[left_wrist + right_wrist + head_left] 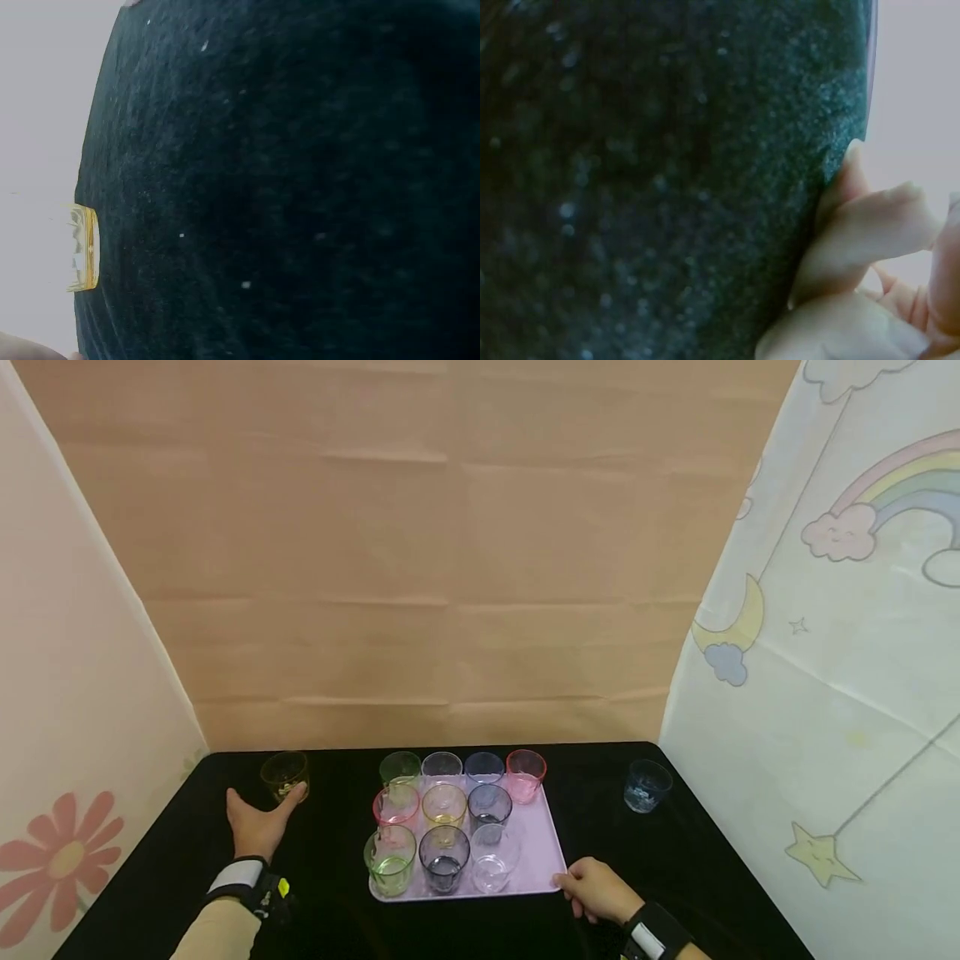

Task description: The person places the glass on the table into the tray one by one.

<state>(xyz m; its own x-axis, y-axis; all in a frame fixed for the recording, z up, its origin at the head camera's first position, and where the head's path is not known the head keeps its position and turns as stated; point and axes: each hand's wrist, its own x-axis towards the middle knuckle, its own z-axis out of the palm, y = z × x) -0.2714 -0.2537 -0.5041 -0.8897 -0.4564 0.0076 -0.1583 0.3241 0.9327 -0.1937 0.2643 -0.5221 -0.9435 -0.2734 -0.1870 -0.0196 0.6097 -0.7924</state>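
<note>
At the far left of the table, my left hand point(258, 827) spreads its thumb and fingers just in front of a yellow-tinted glass point(285, 774). In the left wrist view that glass point(86, 247) shows at the left edge, apart from the bit of hand visible below it. My right hand point(600, 891) pinches the near right corner of a pink tray point(542, 860); its curled fingers point(855, 232) fill the lower right of the right wrist view. Several tinted glasses stand upright in rows on the tray, among them a green glass point(390, 864) and a clear glass point(495, 860).
A blue-tinted glass point(647, 787) stands alone on the black tabletop point(322, 893) at the right. Brown paper point(450, 568) hangs behind the table. Pale patterned walls point(840, 693) close in both sides.
</note>
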